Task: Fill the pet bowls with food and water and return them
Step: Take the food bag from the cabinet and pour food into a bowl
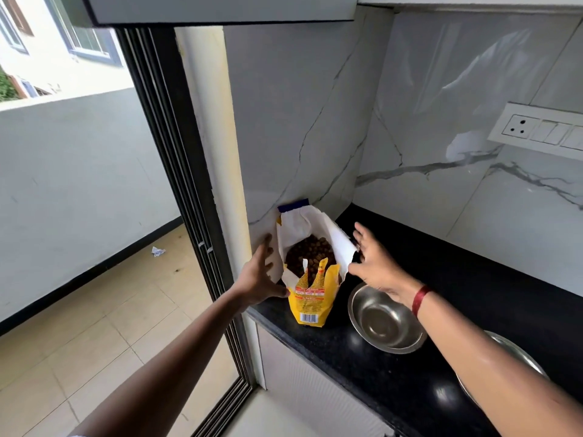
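— So where do we stand with the bag (pixel 310 298)?

— It sits upright at the left end of the black surface (pixel 410 373), in the corner by the wall, mouth open and kibble (pixel 310 252) showing inside. Its long axis runs straight up. We have a hand on each side of it: the left hand (pixel 263 275) is spread against its left flank, thumb touching the yellow front, fingers not closed. The right hand (pixel 373 263) is splayed just beside the white right flap, perhaps brushing it; we cannot tell if it truly touches.

— And the bowls?

— One steel bowl (pixel 386 320) stands empty just right of the bag, under our right wrist. A second bowl (pixel 517 351) lies further right, mostly hidden by that forearm.

— Which hand leads, then?

— Likely both close inward on the bag, then tip it rightward, since the nearer bowl lies on that side.
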